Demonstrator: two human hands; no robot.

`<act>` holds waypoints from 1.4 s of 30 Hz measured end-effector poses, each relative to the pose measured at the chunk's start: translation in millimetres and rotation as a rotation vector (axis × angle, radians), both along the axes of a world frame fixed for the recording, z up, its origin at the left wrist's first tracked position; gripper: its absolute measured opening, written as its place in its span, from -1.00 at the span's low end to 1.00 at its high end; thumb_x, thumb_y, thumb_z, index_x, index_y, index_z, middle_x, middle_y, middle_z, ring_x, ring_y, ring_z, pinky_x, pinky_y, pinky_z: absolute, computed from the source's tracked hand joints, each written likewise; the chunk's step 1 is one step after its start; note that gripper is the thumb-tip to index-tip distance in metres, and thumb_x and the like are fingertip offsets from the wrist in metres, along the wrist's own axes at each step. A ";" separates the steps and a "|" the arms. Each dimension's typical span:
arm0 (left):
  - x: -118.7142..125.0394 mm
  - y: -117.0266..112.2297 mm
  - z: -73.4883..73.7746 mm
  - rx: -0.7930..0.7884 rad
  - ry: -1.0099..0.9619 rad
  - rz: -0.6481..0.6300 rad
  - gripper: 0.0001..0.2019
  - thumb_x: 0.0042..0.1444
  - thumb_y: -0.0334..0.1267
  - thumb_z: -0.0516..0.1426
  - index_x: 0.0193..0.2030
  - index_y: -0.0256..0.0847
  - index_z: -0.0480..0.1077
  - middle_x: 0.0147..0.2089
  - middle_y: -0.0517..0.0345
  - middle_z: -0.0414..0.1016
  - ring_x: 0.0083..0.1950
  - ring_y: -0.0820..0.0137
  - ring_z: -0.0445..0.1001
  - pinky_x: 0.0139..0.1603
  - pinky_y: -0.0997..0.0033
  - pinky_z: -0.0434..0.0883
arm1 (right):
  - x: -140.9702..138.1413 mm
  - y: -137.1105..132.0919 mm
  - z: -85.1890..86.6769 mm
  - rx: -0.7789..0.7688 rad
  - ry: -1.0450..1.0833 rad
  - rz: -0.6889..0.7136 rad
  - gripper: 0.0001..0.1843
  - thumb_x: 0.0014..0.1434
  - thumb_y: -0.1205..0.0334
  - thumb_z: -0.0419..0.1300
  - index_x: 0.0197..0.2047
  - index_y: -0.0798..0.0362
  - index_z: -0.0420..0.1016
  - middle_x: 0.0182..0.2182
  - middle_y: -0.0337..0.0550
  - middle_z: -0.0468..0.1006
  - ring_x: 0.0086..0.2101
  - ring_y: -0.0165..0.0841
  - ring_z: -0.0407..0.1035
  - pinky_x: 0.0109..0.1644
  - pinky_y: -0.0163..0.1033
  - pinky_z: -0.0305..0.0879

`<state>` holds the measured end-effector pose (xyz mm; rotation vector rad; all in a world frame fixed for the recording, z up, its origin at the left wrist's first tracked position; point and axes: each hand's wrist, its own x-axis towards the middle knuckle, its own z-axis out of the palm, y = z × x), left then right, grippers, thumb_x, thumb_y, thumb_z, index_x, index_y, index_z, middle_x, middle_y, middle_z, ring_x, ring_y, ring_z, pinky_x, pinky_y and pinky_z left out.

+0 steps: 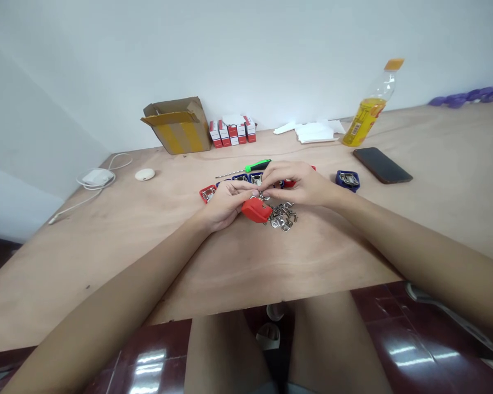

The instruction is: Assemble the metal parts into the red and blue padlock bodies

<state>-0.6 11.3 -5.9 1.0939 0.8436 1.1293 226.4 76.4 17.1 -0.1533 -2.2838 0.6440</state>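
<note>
My left hand [225, 205] is closed around a small red plastic housing [255, 210], holding it tilted just above the table. My right hand [293, 183] meets it from the other side, thumb and fingers pinched together over a small shiny metal part [265, 196] at the housing's upper edge. Fingers partly hide that part, so its exact shape is unclear. Just right of the housing lies a pile of loose metal pieces [285, 216]. Behind my hands stand several similar units, among them a red one [207, 193] and a blue one [256, 179], with metal mechanisms inside.
A green-and-black screwdriver [258, 166] lies behind the units. Farther right are a blue unit [347, 180], a phone [382, 164] and a yellow drink bottle [365, 121]. At the back stand a cardboard box [184, 134], small red-white boxes [233, 133] and white paper [317, 132]. A cabled charger [97, 178] lies left.
</note>
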 end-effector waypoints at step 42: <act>-5.7 -2.5 3.4 0.013 -0.113 -0.094 -0.75 0.11 -0.16 0.48 -0.14 -0.23 0.70 -0.20 0.06 0.73 -0.29 0.42 0.65 -0.20 0.45 0.57 | -9.4 -17.8 -4.2 0.061 0.078 -0.051 -0.72 0.52 0.18 0.16 0.22 -0.07 0.52 0.06 0.00 0.49 0.05 -0.15 0.43 0.15 0.08 0.49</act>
